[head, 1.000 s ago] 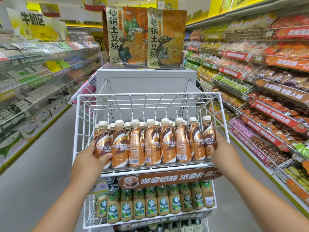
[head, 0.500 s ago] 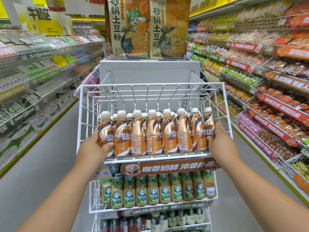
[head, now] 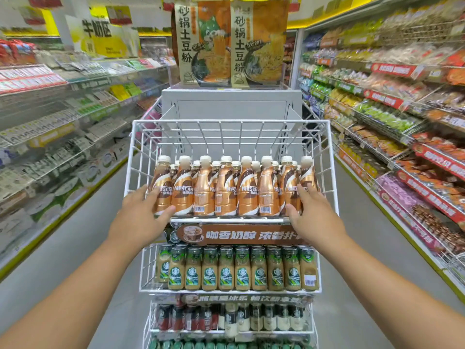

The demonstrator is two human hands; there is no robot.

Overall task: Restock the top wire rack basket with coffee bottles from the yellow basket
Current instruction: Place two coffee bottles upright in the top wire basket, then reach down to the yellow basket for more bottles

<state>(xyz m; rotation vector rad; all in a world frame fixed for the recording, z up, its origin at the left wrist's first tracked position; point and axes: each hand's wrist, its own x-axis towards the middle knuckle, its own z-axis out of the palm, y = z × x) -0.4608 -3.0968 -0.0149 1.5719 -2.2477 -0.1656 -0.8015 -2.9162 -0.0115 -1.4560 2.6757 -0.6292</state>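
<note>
Hands [head: 141, 217] (fingertips hidden) flanking coffee bottles [head: 234, 187]

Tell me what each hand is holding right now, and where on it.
Neither hand lifts anything. The left hand presses the lower body of the leftmost front bottle; the right hand presses the rightmost bottle likewise, bracketing the row in the top basket.

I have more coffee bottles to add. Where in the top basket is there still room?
Free: the back of the top basket, between the coffee bottles and its rear wire wall. Crowded: the front, full side to side, with the left hand and right hand at its ends.
</note>
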